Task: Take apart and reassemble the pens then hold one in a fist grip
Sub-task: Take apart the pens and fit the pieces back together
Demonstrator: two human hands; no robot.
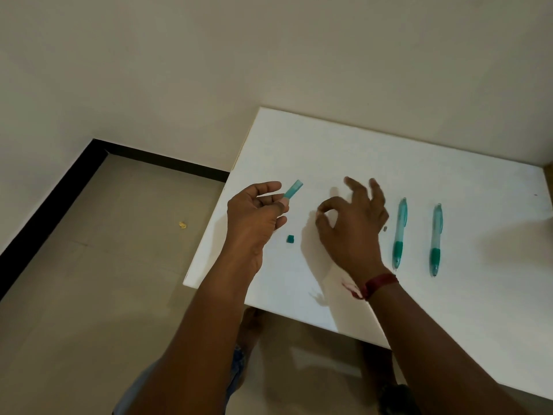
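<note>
Pens (399,232) are laid whole and parallel on the table (299,139), likely kept aside for later. A third is judged to be in pieces. Its teal barrel (294,188) is pinched in the left hand (254,214) above the table, and a small teal piece (289,239) is left just below. The right hand (353,223) is held with thumb and forefinger meeting and the other fingers spread. Whether anything is pinched cannot be told.

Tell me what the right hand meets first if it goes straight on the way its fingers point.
Probably nothing on the white table: the right hand points away over bare tabletop toward the beige wall, though depth is unclear.
</note>
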